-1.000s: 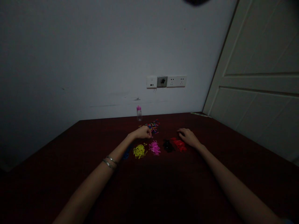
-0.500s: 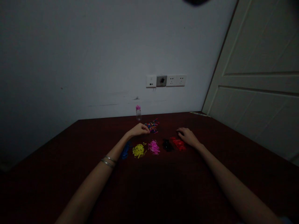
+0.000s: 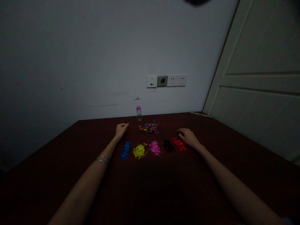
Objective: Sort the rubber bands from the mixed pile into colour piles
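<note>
My left hand (image 3: 121, 130) is above the blue pile, left of the mixed pile, its thumb and fingertips pinched together. Anything between them is too small to make out. A mixed pile of small coloured rubber bands (image 3: 150, 127) lies at the back middle. In front runs a row of sorted bands: blue (image 3: 126, 150), yellow (image 3: 139, 151), pink (image 3: 154, 147), black (image 3: 168, 145) and red (image 3: 180, 145). My right hand (image 3: 188, 137) rests on the table just behind the red bands, fingers loosely stretched and apart, holding nothing visible.
A clear bottle with a pink top (image 3: 139, 113) stands behind the mixed pile, near the wall. Sockets (image 3: 172, 81) are set in the wall above the dark red table (image 3: 150, 184). A pale panelled door (image 3: 257, 78) is at the right. The light is dim.
My left hand has moved left, away from the mixed pile, uncovering that pile's left part and the blue bands. My right hand has stayed in place.
</note>
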{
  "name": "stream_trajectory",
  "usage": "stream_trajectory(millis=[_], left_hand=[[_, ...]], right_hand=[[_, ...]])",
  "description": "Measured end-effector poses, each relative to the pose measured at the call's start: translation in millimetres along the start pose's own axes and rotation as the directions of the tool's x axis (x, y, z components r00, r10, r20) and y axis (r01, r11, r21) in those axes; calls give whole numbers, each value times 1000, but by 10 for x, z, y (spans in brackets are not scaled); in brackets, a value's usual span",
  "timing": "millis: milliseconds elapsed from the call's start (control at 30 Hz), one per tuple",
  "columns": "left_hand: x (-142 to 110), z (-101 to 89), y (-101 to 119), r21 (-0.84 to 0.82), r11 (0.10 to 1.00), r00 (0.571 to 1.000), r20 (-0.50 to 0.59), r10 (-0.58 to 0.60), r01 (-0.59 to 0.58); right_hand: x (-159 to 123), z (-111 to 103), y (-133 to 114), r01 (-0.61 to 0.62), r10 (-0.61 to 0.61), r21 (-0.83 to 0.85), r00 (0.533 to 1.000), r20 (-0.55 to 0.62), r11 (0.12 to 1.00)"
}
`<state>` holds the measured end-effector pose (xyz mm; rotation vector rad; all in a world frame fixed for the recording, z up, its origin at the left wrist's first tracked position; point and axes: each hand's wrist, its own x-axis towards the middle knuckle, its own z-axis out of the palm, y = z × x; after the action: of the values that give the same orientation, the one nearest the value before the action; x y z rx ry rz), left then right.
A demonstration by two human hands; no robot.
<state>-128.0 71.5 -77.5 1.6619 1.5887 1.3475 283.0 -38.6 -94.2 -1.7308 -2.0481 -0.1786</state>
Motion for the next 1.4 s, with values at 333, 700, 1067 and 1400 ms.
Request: stream_trajectory(millis=[333,700,1067,1400], left_hand=[[23,30,-70,16,998,997,45,56,-57],[23,33,-120,83,992,992,93,83,-91],[49,56,-188,94,990,991,97,97,-106],[-15,24,-65,115,988,992,91,91,-101]], right_hand=[[52,-81,-152,-5,5,-2,999,34,1000],[510,-139,-727,250,-276,144,939,205,957],[679,-102,-709,172,-259,286,917,304,943],[749,79,-850,195,-293,315,906,304,929]])
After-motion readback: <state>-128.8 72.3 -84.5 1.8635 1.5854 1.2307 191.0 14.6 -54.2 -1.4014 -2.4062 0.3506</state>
